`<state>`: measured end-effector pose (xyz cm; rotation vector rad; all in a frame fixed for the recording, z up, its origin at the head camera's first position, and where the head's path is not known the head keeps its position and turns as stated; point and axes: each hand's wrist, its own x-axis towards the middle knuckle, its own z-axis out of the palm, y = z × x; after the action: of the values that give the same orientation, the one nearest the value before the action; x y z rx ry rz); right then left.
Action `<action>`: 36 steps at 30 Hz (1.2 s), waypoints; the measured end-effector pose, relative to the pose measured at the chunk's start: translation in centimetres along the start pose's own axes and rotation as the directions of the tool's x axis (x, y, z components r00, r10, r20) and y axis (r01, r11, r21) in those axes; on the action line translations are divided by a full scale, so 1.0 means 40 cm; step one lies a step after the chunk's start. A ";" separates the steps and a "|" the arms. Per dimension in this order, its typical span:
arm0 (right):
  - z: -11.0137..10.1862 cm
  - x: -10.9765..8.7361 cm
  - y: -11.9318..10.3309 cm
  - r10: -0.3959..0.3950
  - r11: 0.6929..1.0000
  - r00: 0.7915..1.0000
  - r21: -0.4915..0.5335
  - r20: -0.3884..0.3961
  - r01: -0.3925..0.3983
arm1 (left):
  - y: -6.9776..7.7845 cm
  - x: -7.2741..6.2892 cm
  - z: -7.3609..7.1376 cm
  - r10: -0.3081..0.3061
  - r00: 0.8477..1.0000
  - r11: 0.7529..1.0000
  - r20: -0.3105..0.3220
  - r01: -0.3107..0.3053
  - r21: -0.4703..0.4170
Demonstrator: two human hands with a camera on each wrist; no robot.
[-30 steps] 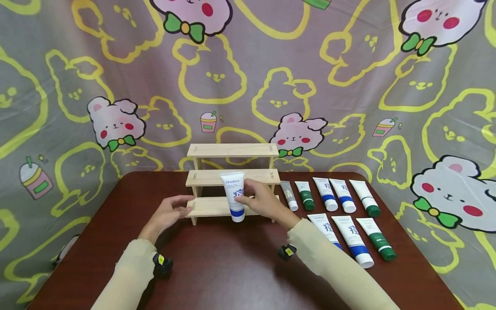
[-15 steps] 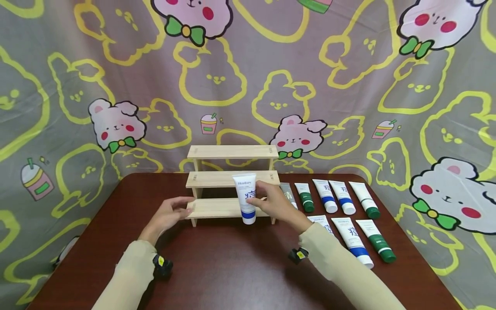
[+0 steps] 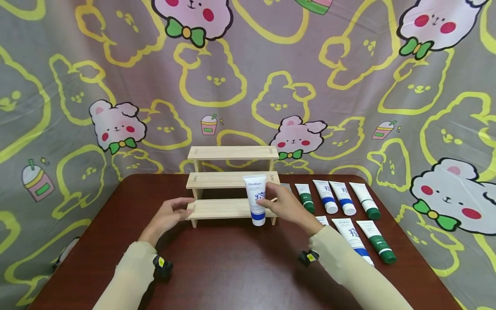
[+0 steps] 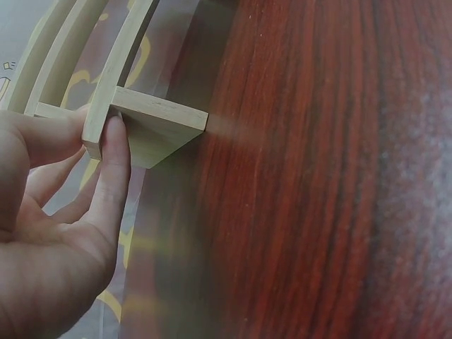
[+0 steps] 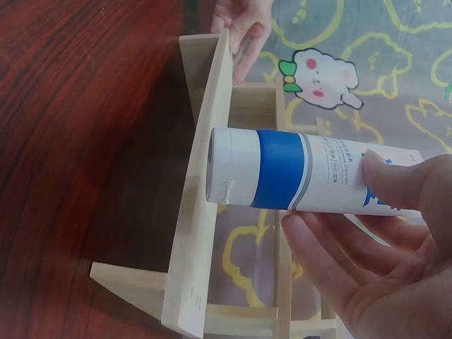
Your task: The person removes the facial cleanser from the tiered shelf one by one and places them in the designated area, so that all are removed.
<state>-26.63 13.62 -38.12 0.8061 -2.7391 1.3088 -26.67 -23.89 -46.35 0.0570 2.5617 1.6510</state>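
My right hand (image 3: 284,206) holds a white squeeze tube (image 3: 254,193) with a blue band, upright with its cap down. The tube is in front of the right part of the lowest step of a three-tier wooden display shelf (image 3: 217,209). In the right wrist view, its white cap (image 5: 233,167) is by the step's front edge; whether they touch I cannot tell. My left hand (image 3: 165,217) is at the shelf's left end. Seen from the left wrist, thumb and finger (image 4: 113,176) pinch the end of the lowest board (image 4: 99,134).
To the right of the shelf, several tubes lie in two rows on the dark red table (image 3: 232,271). Among them are a white-and-blue tube (image 3: 350,237), a green-and-white tube (image 3: 376,241) and a small green tube (image 3: 305,198). A patterned curtain (image 3: 248,125) hangs behind.
My right hand has carried the tube rightward along the front of the lowest step. My left hand has stayed at the shelf's left end.
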 end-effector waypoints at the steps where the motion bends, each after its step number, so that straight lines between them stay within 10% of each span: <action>1: -0.002 -0.002 0.001 0.004 1.000 1.000 -0.005 -0.002 -0.004 | 0.000 0.001 0.000 0.003 1.000 1.000 0.001 -0.003 -0.001; 20: -0.066 -0.048 0.030 0.015 0.998 0.999 -0.059 -0.029 -0.016 | 0.005 -0.002 0.000 0.001 1.000 1.000 -0.008 -0.001 0.018; 36: -0.107 -0.115 0.079 0.180 0.983 0.983 -0.014 -0.018 -0.181 | -0.001 0.003 -0.002 0.007 1.000 1.000 -0.003 -0.007 0.003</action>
<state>-24.96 20.43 -38.61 0.5535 -2.8625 1.3130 -26.78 -23.95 -46.36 0.0635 2.5688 1.6509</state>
